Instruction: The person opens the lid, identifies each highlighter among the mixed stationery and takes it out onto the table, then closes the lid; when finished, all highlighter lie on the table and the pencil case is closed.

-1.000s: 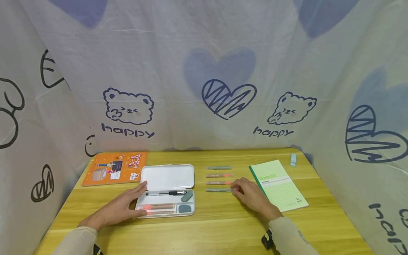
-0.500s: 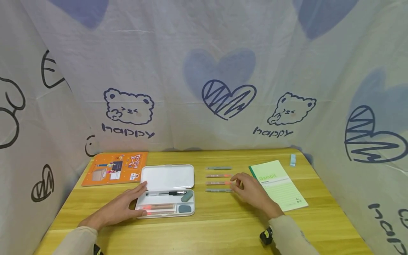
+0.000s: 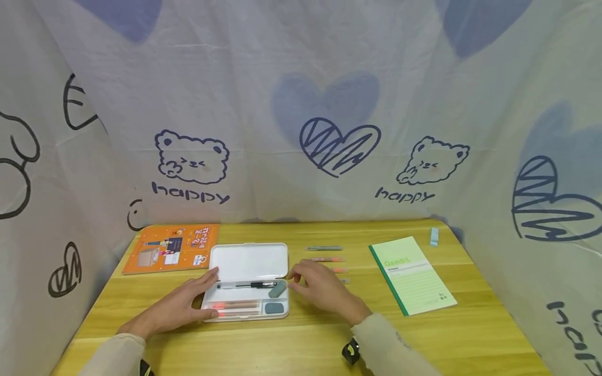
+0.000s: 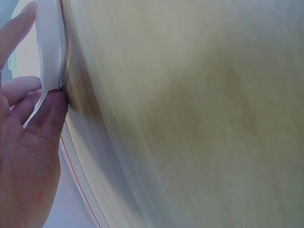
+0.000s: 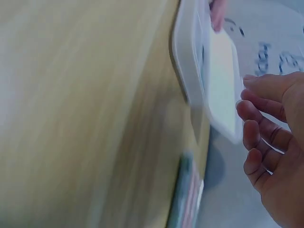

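- Now my right hand [image 3: 323, 291] has left the pens [image 3: 324, 248] for the right edge of the open pencil case [image 3: 249, 261] on the desk [image 3: 263, 350]; fingers loosely curled, nothing visibly held.
- My left hand [image 3: 181, 305] grips its left end.
- Work apparently centres on the case.

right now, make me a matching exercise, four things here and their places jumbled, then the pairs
Things
1. left hand
2. black pen
3. green notebook
4. orange book

Places
a. to the right of the loose pens
b. at the far left corner of the table
c. inside the white case
d. on the white case's left side

Pairs: 1-d, 2-c, 3-a, 4-b
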`<state>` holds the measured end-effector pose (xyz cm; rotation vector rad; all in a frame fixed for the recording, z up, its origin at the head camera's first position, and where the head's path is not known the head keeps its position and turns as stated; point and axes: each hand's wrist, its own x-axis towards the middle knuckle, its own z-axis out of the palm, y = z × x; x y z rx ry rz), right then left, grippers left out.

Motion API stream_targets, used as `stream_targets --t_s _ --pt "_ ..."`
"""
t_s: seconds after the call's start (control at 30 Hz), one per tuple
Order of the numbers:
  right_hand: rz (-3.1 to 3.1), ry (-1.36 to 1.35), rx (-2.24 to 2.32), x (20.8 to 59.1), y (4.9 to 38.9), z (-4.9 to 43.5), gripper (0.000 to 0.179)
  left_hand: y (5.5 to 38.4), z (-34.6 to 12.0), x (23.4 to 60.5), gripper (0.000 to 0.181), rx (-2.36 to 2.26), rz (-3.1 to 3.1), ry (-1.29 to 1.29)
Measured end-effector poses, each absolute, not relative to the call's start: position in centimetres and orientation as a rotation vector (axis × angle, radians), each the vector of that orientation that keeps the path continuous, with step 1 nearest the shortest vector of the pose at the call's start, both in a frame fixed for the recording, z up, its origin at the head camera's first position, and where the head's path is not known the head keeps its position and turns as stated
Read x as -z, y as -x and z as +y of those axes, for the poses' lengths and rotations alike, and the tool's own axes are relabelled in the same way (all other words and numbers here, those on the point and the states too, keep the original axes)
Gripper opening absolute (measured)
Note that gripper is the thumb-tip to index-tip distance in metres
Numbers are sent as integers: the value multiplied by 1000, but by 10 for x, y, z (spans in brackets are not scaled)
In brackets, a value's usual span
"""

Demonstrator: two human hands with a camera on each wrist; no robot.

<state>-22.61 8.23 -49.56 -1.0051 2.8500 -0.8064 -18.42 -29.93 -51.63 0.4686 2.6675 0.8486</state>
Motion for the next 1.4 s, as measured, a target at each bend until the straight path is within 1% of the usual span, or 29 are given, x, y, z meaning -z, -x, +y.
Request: stream_targets --t_s 0.23,0.4,0.67,1.0,1.13,1.4 --pt "2743 1090 742 501 217 40 11 184 -300 517 103 -849 2693 -506" --pt "2720 1151 654 508 211 24 11 184 -302 519 104 -844 2710 -532" --pt "2758 1208 526 516 209 12 13 184 -300 517 102 -842 2695 -503" --pt "2883 1251 306 513 201 -8 17 183 -299 516 102 -841 2704 -504" --pt "2966 1276 207 513 198 -15 14 183 -299 516 102 -852 2702 -512" --pt "3033 1147 141 508 187 -23 14 183 -299 515 101 -855 2687 -492"
